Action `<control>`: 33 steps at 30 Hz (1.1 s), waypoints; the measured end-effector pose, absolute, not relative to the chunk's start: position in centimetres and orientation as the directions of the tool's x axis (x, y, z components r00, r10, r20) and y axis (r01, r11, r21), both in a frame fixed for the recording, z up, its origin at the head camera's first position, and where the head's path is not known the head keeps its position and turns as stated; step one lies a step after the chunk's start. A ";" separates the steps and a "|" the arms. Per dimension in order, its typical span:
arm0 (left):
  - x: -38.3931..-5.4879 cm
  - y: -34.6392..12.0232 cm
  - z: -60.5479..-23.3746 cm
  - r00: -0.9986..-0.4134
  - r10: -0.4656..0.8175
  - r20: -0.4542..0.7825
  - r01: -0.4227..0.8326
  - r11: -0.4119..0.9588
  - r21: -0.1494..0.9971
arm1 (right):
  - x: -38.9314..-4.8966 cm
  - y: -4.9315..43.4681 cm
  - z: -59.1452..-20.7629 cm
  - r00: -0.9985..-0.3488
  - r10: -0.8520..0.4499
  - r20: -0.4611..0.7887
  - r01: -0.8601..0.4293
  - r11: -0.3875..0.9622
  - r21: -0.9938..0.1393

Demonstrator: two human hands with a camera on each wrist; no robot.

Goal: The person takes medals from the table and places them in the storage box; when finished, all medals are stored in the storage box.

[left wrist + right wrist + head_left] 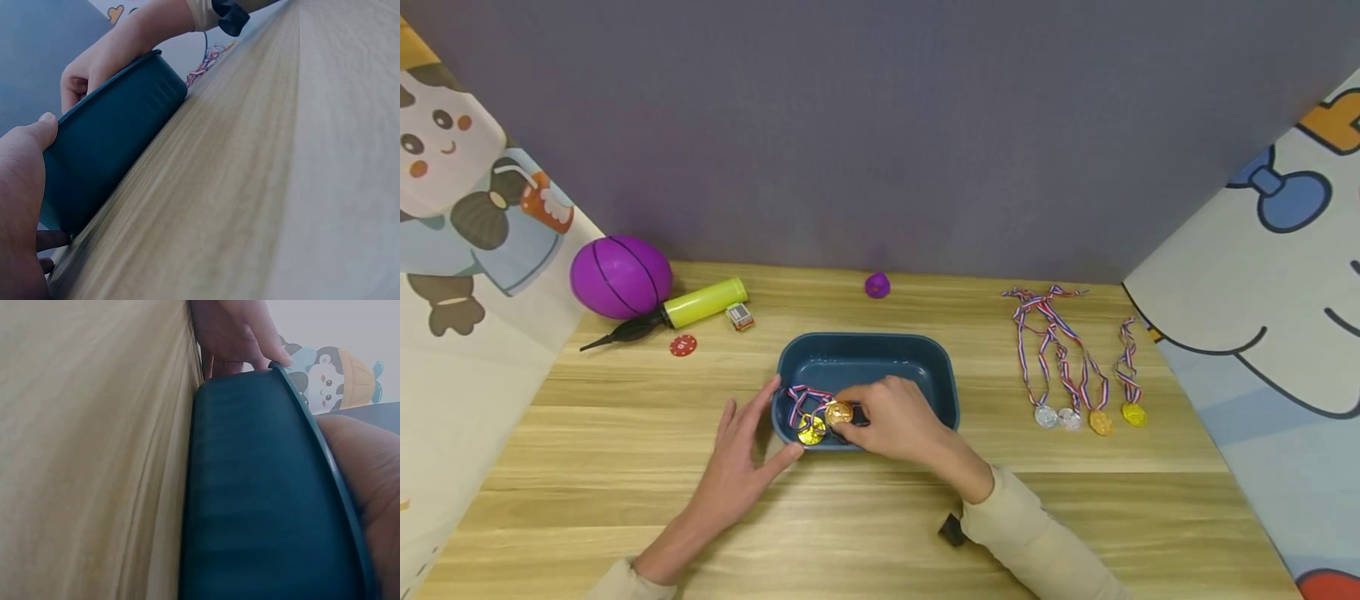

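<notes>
Dark teal, the tub (910, 338) is sitting on the table (625, 442), and inside its left half the right hand (898, 417) is pinching a copper-gold medal (838, 413) between thumb and fingers, with a yellow-gold medal (811, 431) lying just beside it. Spread wide with fairly straight fingers, the left hand (741, 462) is merely touching the tub's left end. Four ribboned medals (1101, 422) are lying right of the tub, while a purple ball (621, 277) and yellow-green pump (703, 305) are resting to its left.
</notes>
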State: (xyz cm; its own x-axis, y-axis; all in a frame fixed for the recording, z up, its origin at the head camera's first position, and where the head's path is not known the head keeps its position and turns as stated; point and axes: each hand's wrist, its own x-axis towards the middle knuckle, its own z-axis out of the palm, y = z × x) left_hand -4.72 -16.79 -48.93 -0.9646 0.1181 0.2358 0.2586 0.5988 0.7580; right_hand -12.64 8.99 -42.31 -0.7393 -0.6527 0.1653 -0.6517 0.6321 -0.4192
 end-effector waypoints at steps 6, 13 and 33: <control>-4.7 -16.8 -49.0 -0.966 0.118 0.232 0.255 0.599 0.759 | -12.6 9.3 -42.2 -0.751 -0.644 0.144 -0.635 0.647 -0.422; -4.7 -16.8 -48.9 -0.965 0.117 0.234 0.256 0.598 0.760 | -12.5 10.3 -41.5 -0.766 -0.616 0.187 -0.625 0.643 -0.443; -4.7 -16.7 -49.1 -0.955 0.117 0.274 0.288 0.601 0.745 | -11.2 14.5 -41.8 -0.757 -0.416 0.504 -0.651 0.553 -0.520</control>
